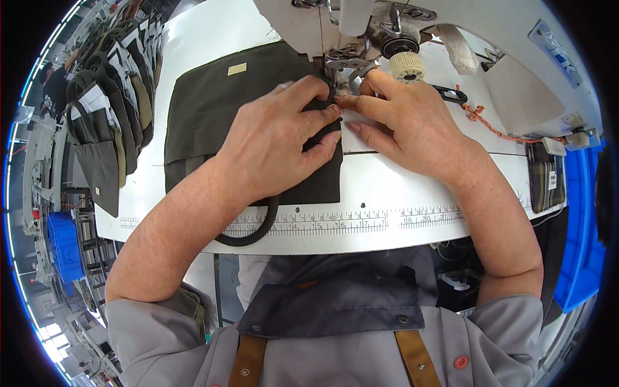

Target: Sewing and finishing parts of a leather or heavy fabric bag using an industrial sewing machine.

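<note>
A dark olive fabric bag [206, 116] lies flat on the sewing table, its right edge under the needle area of a white sewing machine [296, 22]. A small pale label [237, 68] shows near its far edge, and a dark strap loop [268, 226] hangs toward me. Over the right part of the bag, my left hand [274, 138] has its fingers bent and pinching the cloth edge. My right hand [416, 122] meets it from the other side, its index fingertip on the same edge just before the presser foot [342, 82]. Cloth beneath the fingers is partly hidden.
A printed ruler [322, 224] runs along the near table edge [322, 248]. Several dark bags [100, 145] hang at the left. Beyond my right hand lie black thread snips [450, 93] with an orange cord [496, 132]. A blue bin [577, 226] stands at the right.
</note>
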A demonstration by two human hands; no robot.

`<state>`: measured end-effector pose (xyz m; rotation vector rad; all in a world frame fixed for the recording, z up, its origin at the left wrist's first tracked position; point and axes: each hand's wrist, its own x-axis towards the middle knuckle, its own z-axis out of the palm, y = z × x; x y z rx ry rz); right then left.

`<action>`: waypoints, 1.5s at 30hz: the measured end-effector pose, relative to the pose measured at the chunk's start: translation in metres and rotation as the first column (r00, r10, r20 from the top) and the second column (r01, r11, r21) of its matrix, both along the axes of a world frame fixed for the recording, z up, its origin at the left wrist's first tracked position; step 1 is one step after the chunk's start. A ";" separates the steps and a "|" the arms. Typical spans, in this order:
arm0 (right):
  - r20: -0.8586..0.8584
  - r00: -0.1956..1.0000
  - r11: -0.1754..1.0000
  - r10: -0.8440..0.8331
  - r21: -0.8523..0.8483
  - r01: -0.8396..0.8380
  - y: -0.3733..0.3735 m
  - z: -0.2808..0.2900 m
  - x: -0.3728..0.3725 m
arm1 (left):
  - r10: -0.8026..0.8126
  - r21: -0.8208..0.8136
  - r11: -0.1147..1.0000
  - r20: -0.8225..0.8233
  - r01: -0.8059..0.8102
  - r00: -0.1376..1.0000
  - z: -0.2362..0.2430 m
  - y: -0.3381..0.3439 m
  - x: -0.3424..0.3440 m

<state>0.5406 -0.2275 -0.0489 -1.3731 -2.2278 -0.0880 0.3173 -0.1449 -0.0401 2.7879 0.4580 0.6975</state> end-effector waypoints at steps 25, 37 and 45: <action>-0.008 0.998 0.997 0.064 0.040 -0.064 -0.002 -0.003 0.005 | 0.114 -0.063 0.990 -0.175 -0.127 0.978 0.008 -0.028 -0.021; 0.000 1.000 0.998 -0.019 -0.068 0.019 -0.001 0.000 0.006 | 0.104 0.000 0.995 -0.043 -0.104 0.994 -0.002 0.019 -0.008; -0.052 0.999 0.997 -0.012 -0.072 0.008 0.000 -0.003 0.009 | 0.100 -0.019 0.995 -0.110 -0.103 0.989 -0.005 0.033 -0.013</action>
